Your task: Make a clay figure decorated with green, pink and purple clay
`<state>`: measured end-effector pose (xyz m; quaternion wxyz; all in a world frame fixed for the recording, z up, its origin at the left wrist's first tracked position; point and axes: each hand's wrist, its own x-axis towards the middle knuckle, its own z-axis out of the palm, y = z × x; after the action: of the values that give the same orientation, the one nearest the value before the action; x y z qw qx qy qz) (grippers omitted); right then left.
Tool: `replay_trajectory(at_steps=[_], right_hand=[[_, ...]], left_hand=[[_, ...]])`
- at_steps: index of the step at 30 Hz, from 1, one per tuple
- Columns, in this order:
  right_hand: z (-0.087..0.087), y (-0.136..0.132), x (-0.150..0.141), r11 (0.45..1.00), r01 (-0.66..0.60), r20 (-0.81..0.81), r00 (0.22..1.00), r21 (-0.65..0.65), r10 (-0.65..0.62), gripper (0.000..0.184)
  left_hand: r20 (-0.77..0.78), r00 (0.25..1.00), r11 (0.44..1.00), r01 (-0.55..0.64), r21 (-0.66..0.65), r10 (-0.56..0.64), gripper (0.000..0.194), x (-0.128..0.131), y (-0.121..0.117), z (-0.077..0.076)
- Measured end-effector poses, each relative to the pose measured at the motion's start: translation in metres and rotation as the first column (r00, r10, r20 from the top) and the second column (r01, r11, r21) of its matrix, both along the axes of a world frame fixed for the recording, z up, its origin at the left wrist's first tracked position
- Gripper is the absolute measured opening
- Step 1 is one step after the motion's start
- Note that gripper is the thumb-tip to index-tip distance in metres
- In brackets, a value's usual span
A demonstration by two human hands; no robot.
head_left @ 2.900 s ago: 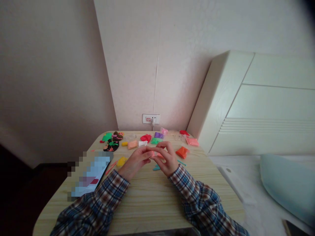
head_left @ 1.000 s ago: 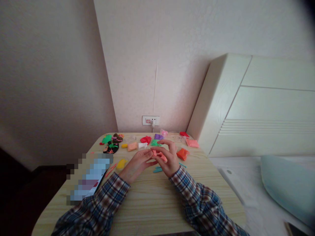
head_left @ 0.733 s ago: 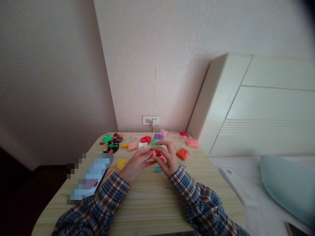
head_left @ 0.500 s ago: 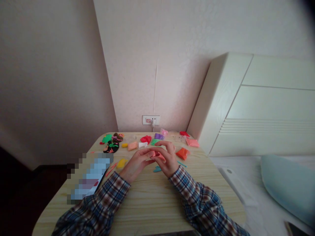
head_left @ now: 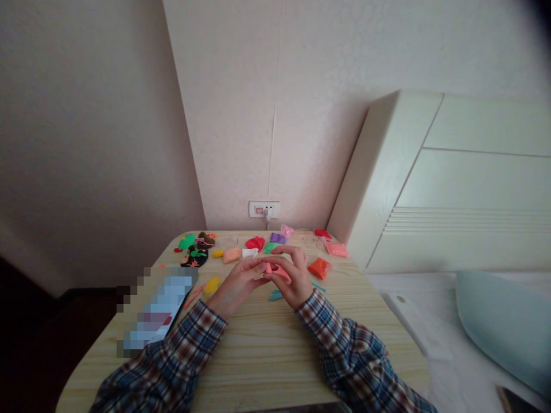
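Note:
Between my fingers, above the middle of the table, is a small piece of pink modelling clay (head_left: 269, 268). My left hand (head_left: 238, 285) pinches it from the left. My right hand (head_left: 297, 281) curls round its right side, and the fingers hide part of it. Just beyond my hands lie a green packet (head_left: 271, 248) and a white piece (head_left: 249, 253). Blue modelling tools (head_left: 275, 295) rest on the table under my right hand. A yellow lump of clay (head_left: 212, 285) sits beside my left wrist.
On the wooden table (head_left: 258, 355), a blurred-out screen device (head_left: 159, 312) lies at the left. Finished-looking clay shapes (head_left: 196, 256) sit at the back left. An orange packet (head_left: 319, 268) and a pink packet (head_left: 337, 249) lie at the right. Behind is a wall socket (head_left: 264, 209).
Hands and pink clay stay in almost the same place; only a slight shift of the fingers around the clay shows.

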<state>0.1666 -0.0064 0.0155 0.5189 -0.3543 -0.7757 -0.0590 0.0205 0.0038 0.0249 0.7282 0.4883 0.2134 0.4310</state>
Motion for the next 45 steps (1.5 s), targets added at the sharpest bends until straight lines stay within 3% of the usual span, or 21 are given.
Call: replay_trajectory(at_steps=[6, 11, 45], right_hand=[[-0.0006, 0.0010, 0.0014, 1.000, 0.018, -0.035, 0.999, -0.010, -0.018, 0.019], [-0.0010, 0.0011, 0.0018, 1.000, 0.007, -0.019, 1.000, -0.009, -0.008, 0.021], [0.0007, -0.0004, 0.0027, 1.000, 0.006, 0.011, 1.000, 0.005, -0.006, 0.018]], left_hand=[[-0.052, 0.995, 0.996, 0.081, 0.025, -0.079, 0.020, 0.0022, -0.0031, 0.0031], [-0.061, 0.998, 0.999, 0.035, 0.025, -0.034, 0.017, 0.0002, -0.0009, 0.0002], [-0.114, 0.991, 0.995, 0.080, 0.063, -0.073, 0.017, -0.0023, -0.0030, 0.0066]])
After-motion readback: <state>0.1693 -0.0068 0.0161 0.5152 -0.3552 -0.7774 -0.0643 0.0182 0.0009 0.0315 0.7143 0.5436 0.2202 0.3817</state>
